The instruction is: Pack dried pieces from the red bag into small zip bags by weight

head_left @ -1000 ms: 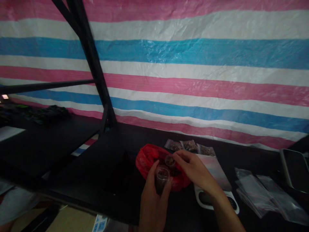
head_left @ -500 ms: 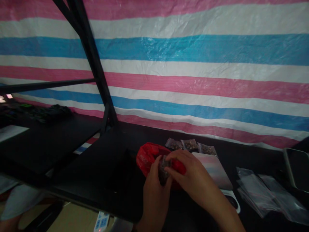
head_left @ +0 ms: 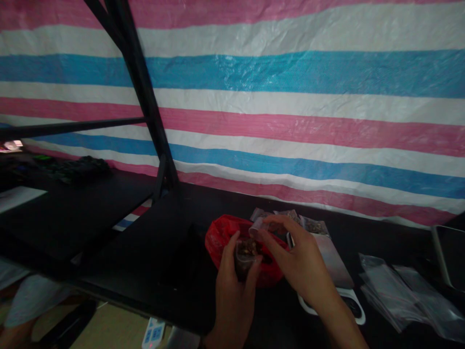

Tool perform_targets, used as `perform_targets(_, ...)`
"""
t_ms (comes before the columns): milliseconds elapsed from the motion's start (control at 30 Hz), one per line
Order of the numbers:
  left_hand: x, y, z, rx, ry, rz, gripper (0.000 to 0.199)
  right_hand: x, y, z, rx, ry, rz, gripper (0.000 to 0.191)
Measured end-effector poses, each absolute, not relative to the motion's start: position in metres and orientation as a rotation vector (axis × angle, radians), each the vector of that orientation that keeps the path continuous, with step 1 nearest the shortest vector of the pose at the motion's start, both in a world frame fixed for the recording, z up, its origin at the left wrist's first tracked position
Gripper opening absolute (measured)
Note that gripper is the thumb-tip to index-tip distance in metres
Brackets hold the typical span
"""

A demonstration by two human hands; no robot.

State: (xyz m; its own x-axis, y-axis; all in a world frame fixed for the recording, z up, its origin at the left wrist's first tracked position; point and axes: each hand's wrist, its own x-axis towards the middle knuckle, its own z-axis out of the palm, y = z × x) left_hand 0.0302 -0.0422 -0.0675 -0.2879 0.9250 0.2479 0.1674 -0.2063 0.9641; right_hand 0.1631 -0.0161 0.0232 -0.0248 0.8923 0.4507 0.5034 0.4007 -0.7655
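Note:
My left hand point(head_left: 234, 286) is curled around a small clear plastic bag point(head_left: 245, 261), its mouth open and brown dried bits showing at the top. Just above and to the right, my right hand point(head_left: 296, 252) pinches a small translucent plastic piece point(head_left: 257, 226); its exact kind is unclear. Both hands are over a red plastic bag point(head_left: 221, 235), which lies open on the black table. Part of the red bag's inside is covered by the hands. Behind my right hand sits a kitchen scale point(head_left: 336, 264) with a silver plate.
Several filled small bags point(head_left: 314, 226) lie in a row behind the scale. Flat empty zip bags point(head_left: 392, 291) are spread at the right, near a dark device point(head_left: 450, 257). A black metal frame point(head_left: 145, 97) rises at the left; a striped sheet point(head_left: 290, 126) hangs behind.
My right hand has lifted away from the small bag's mouth, up and to the right, with the translucent piece between its fingers. The brown bits are now visible. My left hand keeps its hold.

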Motion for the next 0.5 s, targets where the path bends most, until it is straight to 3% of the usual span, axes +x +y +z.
perform_targets(200, 0.02, -0.04, -0.064, 1.394, 1.43, 1.601, 0.054, 0.162, 0.002, -0.004, -1.556, -1.823, 0.495, 0.013)
perform_targets(300, 0.017, -0.038, -0.064, 1.494, 1.472, 1.637, 0.052, 0.159, -0.003, -0.002, -1.501, -1.845, 0.491, 0.014)
perform_targets(500, 0.02, -0.035, -0.068, 1.638, 1.489, 1.6, 0.067, 0.146, -0.03, 0.024, -1.266, -1.772, 0.923, 0.011)
